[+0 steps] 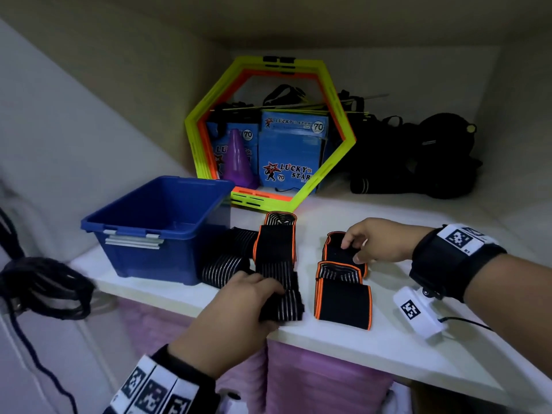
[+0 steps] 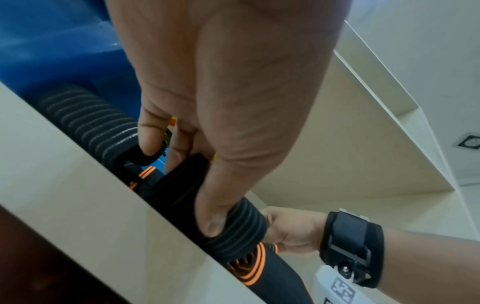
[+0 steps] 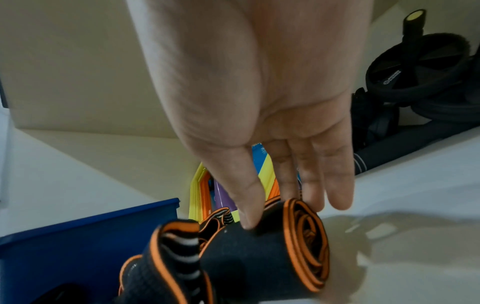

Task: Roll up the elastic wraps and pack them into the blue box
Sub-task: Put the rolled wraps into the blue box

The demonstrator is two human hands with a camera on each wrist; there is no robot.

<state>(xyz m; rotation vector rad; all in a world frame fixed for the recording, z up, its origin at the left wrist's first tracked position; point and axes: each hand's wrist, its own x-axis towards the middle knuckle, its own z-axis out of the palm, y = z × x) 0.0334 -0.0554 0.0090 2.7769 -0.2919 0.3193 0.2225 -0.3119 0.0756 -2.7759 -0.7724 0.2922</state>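
white shelf (image 1: 388,339), left hand (image 1: 239,303) gripping striped wrap (image 1: 283,306) running front-to-back, right hand (image 1: 373,240) pinching orange-edged roll (image 1: 337,252)

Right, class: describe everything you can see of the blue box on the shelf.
The blue box is an open, lidless tub of what looks like hard plastic, with a flared rim and a pale grey handle clip on its near end. It stands upright at the left of the white shelf; the inside that shows is empty. A striped wrap lies against its right side. Neither hand touches it.
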